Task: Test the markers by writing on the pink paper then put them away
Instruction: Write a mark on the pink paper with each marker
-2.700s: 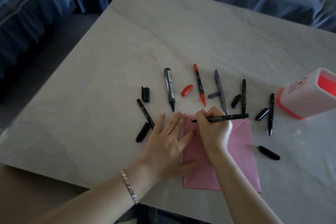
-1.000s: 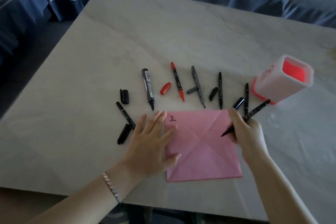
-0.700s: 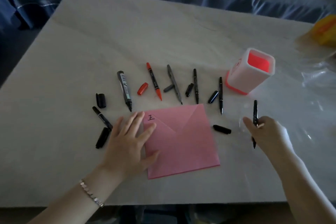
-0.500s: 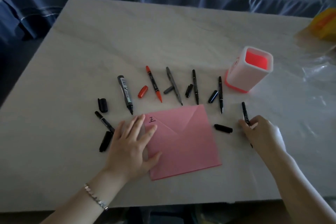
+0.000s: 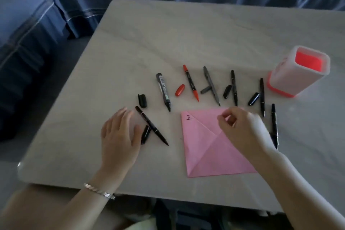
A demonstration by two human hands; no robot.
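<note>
Pink paper (image 5: 209,147), table (image 5: 186,33) near edge: right hand (image 5: 240,129) above its far corner, loosely curled, empty. Left hand (image 5: 119,136) spread flat beside black marker (image 5: 152,126) and cap (image 5: 145,134). Holder (image 5: 291,80) by right edge.

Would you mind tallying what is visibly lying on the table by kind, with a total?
Markers: 7
Loose caps: 6
Pink paper: 1
Pen holder: 1
Total: 15
</note>
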